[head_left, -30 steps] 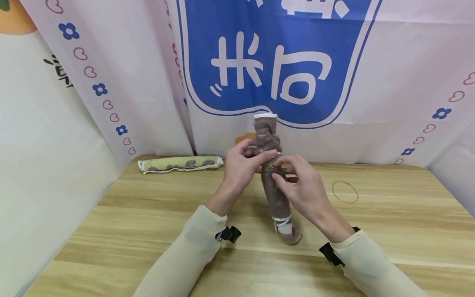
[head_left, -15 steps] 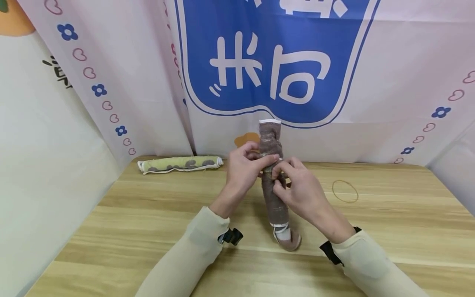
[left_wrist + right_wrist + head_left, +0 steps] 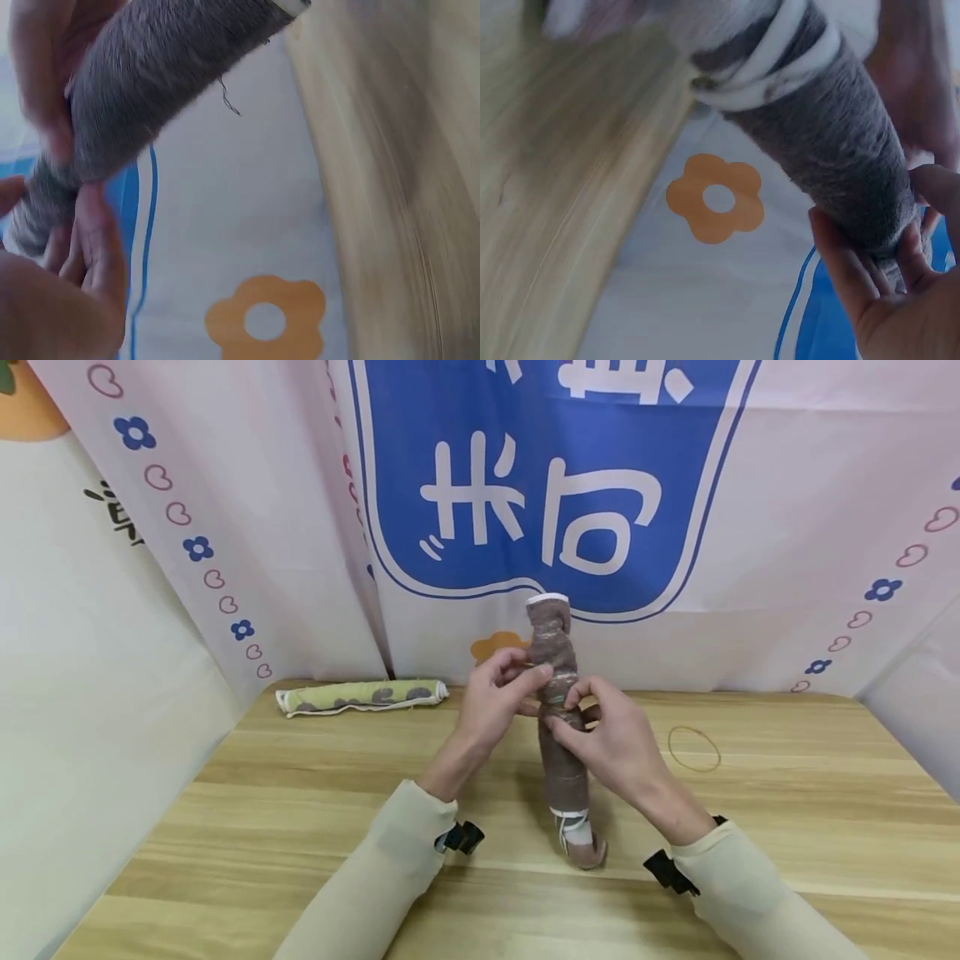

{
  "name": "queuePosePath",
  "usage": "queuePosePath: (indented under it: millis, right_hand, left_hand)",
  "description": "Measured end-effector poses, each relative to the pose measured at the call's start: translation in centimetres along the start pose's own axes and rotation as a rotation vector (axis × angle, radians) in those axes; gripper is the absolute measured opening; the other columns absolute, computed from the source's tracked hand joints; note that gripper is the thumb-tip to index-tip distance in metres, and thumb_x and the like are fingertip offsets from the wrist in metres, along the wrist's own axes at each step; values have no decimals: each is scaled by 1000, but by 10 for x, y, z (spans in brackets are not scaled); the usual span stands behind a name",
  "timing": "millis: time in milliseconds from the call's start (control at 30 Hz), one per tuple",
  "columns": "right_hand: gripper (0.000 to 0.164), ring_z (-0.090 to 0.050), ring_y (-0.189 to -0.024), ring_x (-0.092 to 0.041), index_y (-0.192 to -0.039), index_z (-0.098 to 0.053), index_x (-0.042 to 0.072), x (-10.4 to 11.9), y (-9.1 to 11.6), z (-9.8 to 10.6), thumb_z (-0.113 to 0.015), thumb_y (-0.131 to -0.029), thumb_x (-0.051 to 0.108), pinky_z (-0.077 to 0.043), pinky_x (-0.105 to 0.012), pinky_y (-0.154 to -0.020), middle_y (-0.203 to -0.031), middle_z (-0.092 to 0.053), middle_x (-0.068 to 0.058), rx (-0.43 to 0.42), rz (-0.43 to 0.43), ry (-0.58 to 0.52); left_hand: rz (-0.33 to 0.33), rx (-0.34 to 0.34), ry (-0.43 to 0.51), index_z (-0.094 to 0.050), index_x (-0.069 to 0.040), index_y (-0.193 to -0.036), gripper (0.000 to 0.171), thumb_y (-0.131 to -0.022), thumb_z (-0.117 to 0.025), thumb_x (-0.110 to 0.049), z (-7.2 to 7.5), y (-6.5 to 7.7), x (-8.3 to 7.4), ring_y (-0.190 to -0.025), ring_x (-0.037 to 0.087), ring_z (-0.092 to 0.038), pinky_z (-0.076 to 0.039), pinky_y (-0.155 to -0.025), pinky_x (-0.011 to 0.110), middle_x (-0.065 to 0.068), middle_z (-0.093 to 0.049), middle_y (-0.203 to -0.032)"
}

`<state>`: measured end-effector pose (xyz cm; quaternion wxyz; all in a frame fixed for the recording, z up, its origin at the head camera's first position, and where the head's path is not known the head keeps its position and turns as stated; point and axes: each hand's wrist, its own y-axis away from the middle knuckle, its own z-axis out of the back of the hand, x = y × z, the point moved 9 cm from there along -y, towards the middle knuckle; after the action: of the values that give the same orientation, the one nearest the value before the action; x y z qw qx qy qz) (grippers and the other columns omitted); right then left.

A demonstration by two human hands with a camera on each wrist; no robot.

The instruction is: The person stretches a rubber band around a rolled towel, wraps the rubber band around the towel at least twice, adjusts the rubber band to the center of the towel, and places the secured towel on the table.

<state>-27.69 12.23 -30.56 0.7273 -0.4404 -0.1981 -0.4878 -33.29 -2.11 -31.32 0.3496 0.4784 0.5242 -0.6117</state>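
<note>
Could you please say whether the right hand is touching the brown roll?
Touching: the right wrist view plainly shows the right hand gripping the brown roll.

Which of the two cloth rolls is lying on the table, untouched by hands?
The yellow-green roll with grey patches, near the far edge of the table. The left hand and right hand hold the brown roll.

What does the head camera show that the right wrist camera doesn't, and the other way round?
Only the head view shows the green patterned roll, the thin loose band lying on the table, and the white lettering on the backdrop.

Only the right wrist view shows the white centre of the orange flower; the head view catches just part of that flower.

Both share the brown roll, the left hand and right hand gripping it, and the wooden table.
</note>
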Motion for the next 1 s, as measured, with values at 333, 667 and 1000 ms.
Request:
queuePosePath:
  millis: [333, 667, 1000]
  right_hand:
    - [17, -75, -103, -41, -108, -63, 2, -1, -1, -2, -74, -97, -4, -64, -36, -75, -117, -65, -18, 21, 21, -247]
    - [32, -73, -99, -32, -121, -77, 5, 23, 4, 1, -79, -92, -6, -65, -36, -68, -124, -67, -16, -100, 310, 109]
    - [23, -74, -93, -30, -108, -77, 1, 29, 8, 0, -82, -87, -7, -63, -29, -63, -115, -69, -15, -151, 425, 238]
  left_hand:
    - [79, 38, 129, -59, -4, -117, 29, -95, -78, -7, 8, -5, 6, -90, 18, -71, -63, -71, 32, 13, -74, -103]
    - [60, -145, 91, -59, -7, -105, 33, -88, -87, -9, 20, -3, 5, -73, 16, -65, -63, -60, 33, 6, -64, -84]
    - [130, -226, 90, -62, -6, -103, 34, -84, -90, -9, 21, 2, 10, -70, 17, -68, -63, -58, 33, 8, -68, -83]
